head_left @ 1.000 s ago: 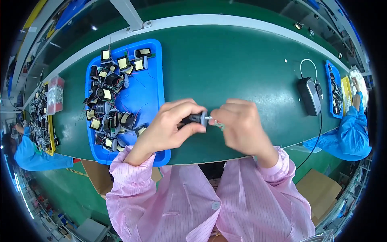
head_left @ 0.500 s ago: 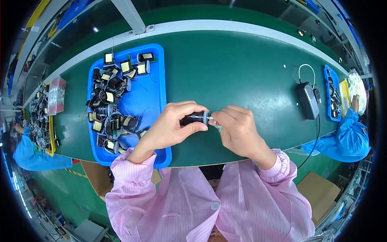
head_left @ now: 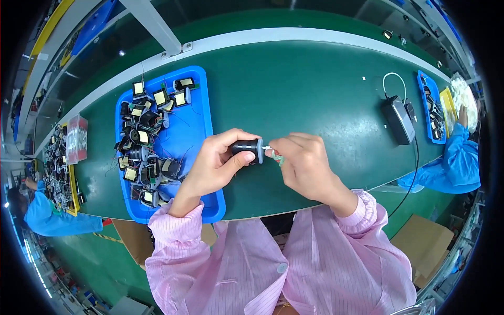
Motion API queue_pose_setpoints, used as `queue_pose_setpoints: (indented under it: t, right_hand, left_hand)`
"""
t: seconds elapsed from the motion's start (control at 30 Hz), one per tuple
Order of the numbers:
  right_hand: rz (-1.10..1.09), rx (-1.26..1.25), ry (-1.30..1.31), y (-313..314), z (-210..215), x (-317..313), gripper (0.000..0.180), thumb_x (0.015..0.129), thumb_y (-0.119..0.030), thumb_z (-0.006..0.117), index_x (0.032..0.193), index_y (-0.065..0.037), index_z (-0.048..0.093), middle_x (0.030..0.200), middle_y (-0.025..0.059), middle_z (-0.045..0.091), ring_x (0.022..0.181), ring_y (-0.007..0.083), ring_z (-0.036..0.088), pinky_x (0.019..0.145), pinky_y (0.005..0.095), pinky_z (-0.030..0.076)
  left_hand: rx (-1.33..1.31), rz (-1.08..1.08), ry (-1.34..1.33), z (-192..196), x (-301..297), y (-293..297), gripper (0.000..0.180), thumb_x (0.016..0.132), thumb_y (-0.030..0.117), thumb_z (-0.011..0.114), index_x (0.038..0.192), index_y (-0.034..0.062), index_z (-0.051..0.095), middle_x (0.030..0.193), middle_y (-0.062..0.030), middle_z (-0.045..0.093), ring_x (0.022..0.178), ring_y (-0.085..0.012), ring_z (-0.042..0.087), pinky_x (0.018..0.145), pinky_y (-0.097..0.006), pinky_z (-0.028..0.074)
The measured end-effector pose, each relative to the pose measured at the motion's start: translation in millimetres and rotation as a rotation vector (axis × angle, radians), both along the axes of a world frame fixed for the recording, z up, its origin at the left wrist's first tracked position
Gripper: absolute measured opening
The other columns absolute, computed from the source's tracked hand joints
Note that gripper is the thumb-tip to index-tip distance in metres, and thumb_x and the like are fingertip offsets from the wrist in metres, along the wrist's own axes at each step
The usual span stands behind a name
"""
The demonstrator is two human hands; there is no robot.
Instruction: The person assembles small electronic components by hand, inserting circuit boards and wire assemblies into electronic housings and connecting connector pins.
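Note:
My left hand (head_left: 207,167) grips a black cylindrical part (head_left: 243,148) with a grey disc (head_left: 260,150) at its right end. Thumb and fingers wrap round its body, which lies roughly level above the bench. On the disc's right side, my right hand (head_left: 308,167) is closed in a pinch. A short white piece (head_left: 266,148) shows between the disc and those fingertips, and a small green-and-white bit (head_left: 277,157) sticks out below them. Whether these pieces are joined to the cylinder, I cannot tell.
Left of my hands, a blue tray (head_left: 216,202) holds many similar black parts with wires. A clear box (head_left: 77,139) stands further left. A black power adapter (head_left: 397,121) with a cable lies to the right. Co-workers in blue sleeves (head_left: 452,167) sit at both sides.
Both hands have shifted slightly left with the cylinder, which has turned so more of its grey disc shows. The view has also shifted a little. Both grips stay closed.

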State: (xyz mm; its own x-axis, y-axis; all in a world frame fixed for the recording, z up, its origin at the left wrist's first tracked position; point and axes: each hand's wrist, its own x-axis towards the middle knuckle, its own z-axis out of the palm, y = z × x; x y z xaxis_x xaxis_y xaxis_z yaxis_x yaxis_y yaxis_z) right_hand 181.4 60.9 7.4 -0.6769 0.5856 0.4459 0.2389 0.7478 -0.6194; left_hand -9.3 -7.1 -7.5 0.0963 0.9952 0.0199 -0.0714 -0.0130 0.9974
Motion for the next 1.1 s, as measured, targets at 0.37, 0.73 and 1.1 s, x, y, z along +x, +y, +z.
queue_pose_setpoints:
  t: [0.37, 0.73, 1.1]
  right_hand:
    - [0.058, 0.034, -0.052, 7.1, -0.5, 3.2, 0.016, 0.062, 0.006, 0.056, 0.076, -0.002, 0.058, 0.064, 0.0117, 0.058, 0.060, 0.0302, 0.058, 0.054, 0.0418, 0.046]
    - [-0.179, -0.589, -0.026, 101.5, -20.9, -15.9, 0.014, 0.087, -0.011, 0.057, 0.081, 0.000, 0.064, 0.060, 0.0121, 0.055, 0.051, 0.0199, 0.051, 0.051, 0.0353, 0.041]
    - [-0.294, -1.115, 0.379, 238.9, -64.2, -94.6, 0.058, 0.092, -0.015, 0.049, 0.142, 0.002, 0.025, 0.083, 0.0115, 0.063, 0.061, 0.0156, 0.056, 0.057, 0.0317, 0.051]
  left_hand:
    - [0.082, -0.013, 0.136, 1.4, -2.2, 0.3, 0.022, 0.086, 0.006, 0.065, 0.106, -0.0029, 0.062, 0.083, -0.0059, 0.060, 0.076, -0.0106, 0.060, 0.062, -0.022, 0.050]
    - [0.036, 0.514, 0.148, -5.4, -11.5, 8.8, 0.042, 0.100, 0.028, 0.045, 0.131, 0.0012, 0.044, 0.108, -0.0088, 0.061, 0.093, -0.0131, 0.056, 0.074, -0.024, 0.041]
    - [-0.007, 0.298, 0.085, -10.6, -2.9, 6.0, 0.022, 0.092, 0.011, 0.059, 0.111, -0.0005, 0.059, 0.094, -0.0073, 0.066, 0.083, -0.0127, 0.061, 0.078, -0.025, 0.049]
